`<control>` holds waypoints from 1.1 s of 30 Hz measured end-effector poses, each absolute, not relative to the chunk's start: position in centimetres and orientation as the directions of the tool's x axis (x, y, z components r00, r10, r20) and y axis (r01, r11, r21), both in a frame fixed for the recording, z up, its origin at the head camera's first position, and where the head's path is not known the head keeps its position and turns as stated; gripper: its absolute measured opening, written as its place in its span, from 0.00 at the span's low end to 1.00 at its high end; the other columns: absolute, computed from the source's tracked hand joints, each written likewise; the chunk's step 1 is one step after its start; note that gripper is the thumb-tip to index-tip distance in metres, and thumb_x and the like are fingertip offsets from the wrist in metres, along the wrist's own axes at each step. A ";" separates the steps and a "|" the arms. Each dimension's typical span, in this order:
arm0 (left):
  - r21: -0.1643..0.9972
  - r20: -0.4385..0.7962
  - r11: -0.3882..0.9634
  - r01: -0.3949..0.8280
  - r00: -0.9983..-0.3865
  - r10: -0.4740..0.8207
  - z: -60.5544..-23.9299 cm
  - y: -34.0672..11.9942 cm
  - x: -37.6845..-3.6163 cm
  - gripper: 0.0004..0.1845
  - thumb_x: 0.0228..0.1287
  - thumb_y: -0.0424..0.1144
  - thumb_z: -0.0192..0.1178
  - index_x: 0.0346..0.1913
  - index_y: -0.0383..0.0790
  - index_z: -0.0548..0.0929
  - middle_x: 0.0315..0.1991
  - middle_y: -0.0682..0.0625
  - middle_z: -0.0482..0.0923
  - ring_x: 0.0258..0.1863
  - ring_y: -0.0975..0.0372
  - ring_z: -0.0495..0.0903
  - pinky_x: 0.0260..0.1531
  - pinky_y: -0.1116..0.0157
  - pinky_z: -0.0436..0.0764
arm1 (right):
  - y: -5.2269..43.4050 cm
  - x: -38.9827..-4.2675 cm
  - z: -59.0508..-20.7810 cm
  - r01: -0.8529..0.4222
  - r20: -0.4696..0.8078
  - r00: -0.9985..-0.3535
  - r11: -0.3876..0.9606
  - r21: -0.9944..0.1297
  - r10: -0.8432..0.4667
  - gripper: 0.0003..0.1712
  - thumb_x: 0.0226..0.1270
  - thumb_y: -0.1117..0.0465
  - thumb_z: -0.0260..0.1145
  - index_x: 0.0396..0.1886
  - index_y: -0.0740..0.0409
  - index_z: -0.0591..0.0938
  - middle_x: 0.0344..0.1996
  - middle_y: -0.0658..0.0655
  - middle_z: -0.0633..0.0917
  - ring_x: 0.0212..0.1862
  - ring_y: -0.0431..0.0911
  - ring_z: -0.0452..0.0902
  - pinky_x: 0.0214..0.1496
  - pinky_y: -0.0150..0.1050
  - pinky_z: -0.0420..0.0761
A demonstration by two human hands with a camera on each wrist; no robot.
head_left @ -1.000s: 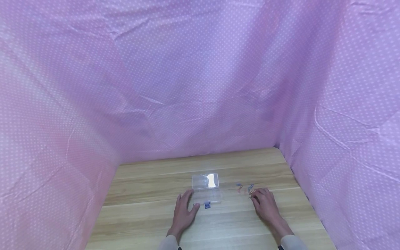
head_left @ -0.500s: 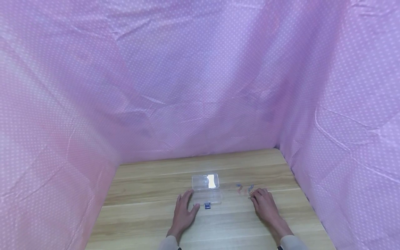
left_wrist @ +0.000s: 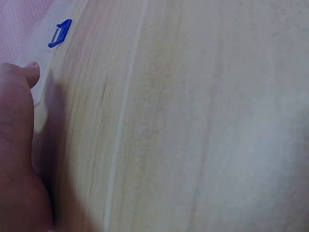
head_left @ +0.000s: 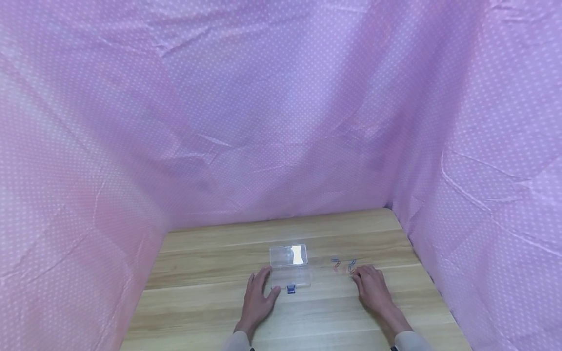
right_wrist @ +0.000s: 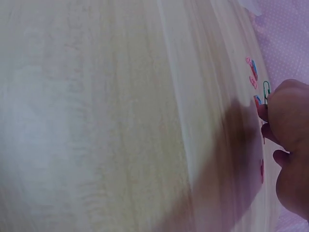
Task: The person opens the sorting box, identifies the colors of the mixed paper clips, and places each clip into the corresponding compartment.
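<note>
A small clear plastic box lies with its lid back on the wooden table; its blue latch points at me. My left hand rests flat beside the box, thumb against its near left corner. The left wrist view shows that thumb on the box edge below the blue latch. My right hand sits among several coloured paper clips. In the right wrist view its curled fingertips pinch a green paper clip.
Pink dotted cloth walls the table on the left, back and right. More loose clips lie just beyond my right fingertips. Bare wood stretches behind the box and in front of both hands.
My right hand has crept slightly forward into the clips, and the green clip that lay by its thumb is no longer seen on the table. The left hand and box stay still.
</note>
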State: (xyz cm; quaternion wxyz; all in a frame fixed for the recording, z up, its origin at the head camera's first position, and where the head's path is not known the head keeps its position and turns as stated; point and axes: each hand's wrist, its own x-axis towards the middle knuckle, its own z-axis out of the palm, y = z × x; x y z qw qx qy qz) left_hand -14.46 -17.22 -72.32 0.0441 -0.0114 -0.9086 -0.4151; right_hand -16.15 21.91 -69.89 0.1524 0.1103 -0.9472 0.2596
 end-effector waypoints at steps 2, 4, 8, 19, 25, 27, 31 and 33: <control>0.752 0.090 0.656 0.058 -0.996 -0.015 -72.2 -17.2 -14.4 0.37 0.76 0.51 0.73 0.83 0.50 0.75 0.84 0.43 0.75 0.88 0.41 0.67 0.94 0.35 0.51 | 21.8 -16.2 -69.7 -0.279 0.333 -0.935 0.827 -0.489 -0.119 0.03 0.77 0.66 0.73 0.40 0.56 0.89 0.42 0.58 0.93 0.53 0.56 0.87 0.61 0.56 0.83; 0.751 0.087 0.658 0.056 -0.996 -0.014 -72.2 -17.3 -14.4 0.37 0.76 0.51 0.73 0.83 0.50 0.75 0.84 0.43 0.75 0.88 0.40 0.67 0.94 0.34 0.50 | 21.6 -16.3 -69.4 -0.274 0.325 -0.939 0.811 -0.517 -0.110 0.02 0.77 0.66 0.73 0.41 0.58 0.89 0.43 0.59 0.94 0.54 0.57 0.88 0.63 0.59 0.83; 0.755 0.071 0.655 0.043 -0.997 -0.016 -72.1 -17.2 -14.5 0.37 0.77 0.51 0.72 0.83 0.50 0.75 0.84 0.43 0.75 0.88 0.41 0.67 0.95 0.36 0.49 | 21.3 -16.4 -68.7 -0.242 0.278 -0.956 0.777 -0.581 -0.090 0.02 0.79 0.67 0.72 0.43 0.60 0.90 0.41 0.57 0.93 0.52 0.55 0.88 0.66 0.62 0.84; 0.744 0.067 0.666 0.042 -0.998 -0.012 -71.9 -17.3 -14.5 0.37 0.77 0.52 0.72 0.83 0.49 0.74 0.84 0.42 0.75 0.88 0.41 0.67 0.95 0.36 0.49 | 20.0 -16.6 -67.4 -0.264 0.292 -0.952 0.728 -0.633 -0.092 0.09 0.67 0.70 0.79 0.45 0.58 0.93 0.42 0.56 0.96 0.52 0.59 0.91 0.71 0.69 0.85; 0.735 0.090 0.675 0.062 -0.996 -0.007 -72.1 -17.3 -14.5 0.38 0.75 0.53 0.73 0.83 0.48 0.75 0.83 0.42 0.76 0.87 0.42 0.68 0.95 0.37 0.51 | 18.6 -16.8 -67.0 -0.300 0.324 -0.940 0.716 -0.630 -0.110 0.11 0.64 0.72 0.80 0.43 0.55 0.93 0.40 0.50 0.95 0.47 0.51 0.90 0.63 0.61 0.90; 0.736 0.100 0.673 0.070 -0.995 -0.006 -72.2 -17.3 -14.5 0.39 0.74 0.53 0.73 0.83 0.48 0.75 0.83 0.42 0.77 0.87 0.42 0.69 0.95 0.37 0.51 | 18.2 -16.9 -66.7 -0.281 0.288 -0.951 0.695 -0.661 -0.110 0.11 0.65 0.71 0.79 0.44 0.55 0.94 0.42 0.49 0.95 0.49 0.51 0.90 0.64 0.60 0.90; 0.742 0.107 0.667 0.073 -0.994 -0.010 -72.2 -17.3 -14.5 0.40 0.73 0.54 0.74 0.83 0.48 0.75 0.82 0.42 0.77 0.87 0.42 0.69 0.95 0.39 0.51 | 17.2 -17.3 -66.3 -0.228 0.206 -0.972 0.668 -0.708 -0.114 0.09 0.70 0.70 0.76 0.46 0.55 0.94 0.45 0.50 0.95 0.55 0.53 0.90 0.69 0.61 0.88; 0.742 0.108 0.667 0.073 -0.994 -0.012 -72.1 -17.2 -14.4 0.40 0.72 0.54 0.74 0.83 0.47 0.75 0.82 0.42 0.77 0.87 0.42 0.69 0.95 0.39 0.51 | 16.7 -17.5 -66.2 -0.213 0.184 -0.976 0.667 -0.714 -0.116 0.09 0.71 0.69 0.76 0.46 0.55 0.94 0.46 0.50 0.95 0.55 0.53 0.89 0.69 0.61 0.88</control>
